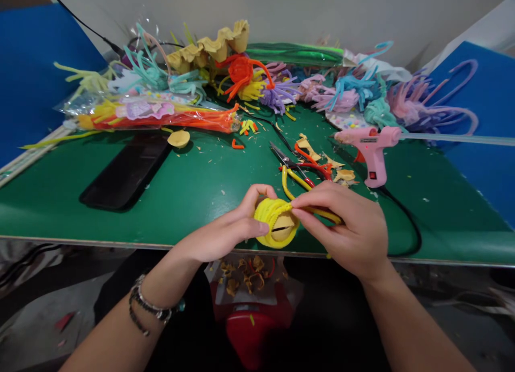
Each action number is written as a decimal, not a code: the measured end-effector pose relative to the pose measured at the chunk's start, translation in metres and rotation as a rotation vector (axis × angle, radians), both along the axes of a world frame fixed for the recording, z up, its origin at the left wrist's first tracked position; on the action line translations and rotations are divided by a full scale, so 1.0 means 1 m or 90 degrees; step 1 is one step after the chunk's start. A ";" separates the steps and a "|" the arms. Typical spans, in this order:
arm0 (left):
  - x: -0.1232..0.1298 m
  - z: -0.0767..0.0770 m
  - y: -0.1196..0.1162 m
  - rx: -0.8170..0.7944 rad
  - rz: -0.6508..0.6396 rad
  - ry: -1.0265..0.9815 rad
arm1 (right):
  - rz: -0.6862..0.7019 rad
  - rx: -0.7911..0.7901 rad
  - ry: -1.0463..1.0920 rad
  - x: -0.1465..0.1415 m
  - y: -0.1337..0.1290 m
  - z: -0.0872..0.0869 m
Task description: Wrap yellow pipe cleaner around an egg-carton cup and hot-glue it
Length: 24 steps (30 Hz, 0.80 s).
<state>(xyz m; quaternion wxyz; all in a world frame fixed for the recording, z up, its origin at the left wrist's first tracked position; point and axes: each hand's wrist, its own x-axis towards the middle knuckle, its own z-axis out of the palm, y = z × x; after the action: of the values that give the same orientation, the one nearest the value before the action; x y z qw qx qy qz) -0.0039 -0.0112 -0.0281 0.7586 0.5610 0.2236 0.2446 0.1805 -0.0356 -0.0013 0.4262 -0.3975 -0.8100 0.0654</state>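
Near the table's front edge, my left hand (pixel 231 227) grips a small round cup wrapped in coils of yellow pipe cleaner (pixel 267 213), its thumb on the near rim. The cup's tan inside (pixel 284 227) shows a dark slit. My right hand (pixel 348 227) pinches the yellow strand at the cup's upper right edge between thumb and index finger. Just beyond the right hand lie scissors (pixel 286 161) with red handles and a tool with yellow handles (pixel 285 184), partly hidden by that hand.
A pink glue gun (pixel 374 152) stands at the right with its black cord. A black phone (pixel 126 173) lies at the left on the green table (pixel 193 189). Pipe cleaner bundles (pixel 161 117) and an egg carton (pixel 217 47) line the back. Below the edge is a bin of scraps (pixel 249 329).
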 end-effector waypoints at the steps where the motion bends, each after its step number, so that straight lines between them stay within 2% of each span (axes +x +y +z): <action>1: 0.000 -0.001 0.000 0.004 0.002 0.006 | 0.007 0.002 -0.003 -0.001 0.000 0.000; 9: 0.003 0.007 -0.001 0.055 0.021 0.096 | 0.023 0.005 -0.037 -0.002 0.000 -0.002; 24: 0.005 0.007 -0.001 0.045 0.052 0.119 | 0.053 0.020 -0.068 -0.001 0.001 -0.003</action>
<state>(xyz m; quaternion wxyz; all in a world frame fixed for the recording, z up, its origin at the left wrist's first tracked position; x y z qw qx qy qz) 0.0008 -0.0119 -0.0214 0.7038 0.5979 0.3072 0.2296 0.1792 -0.0345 -0.0042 0.3853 -0.3599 -0.8483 0.0487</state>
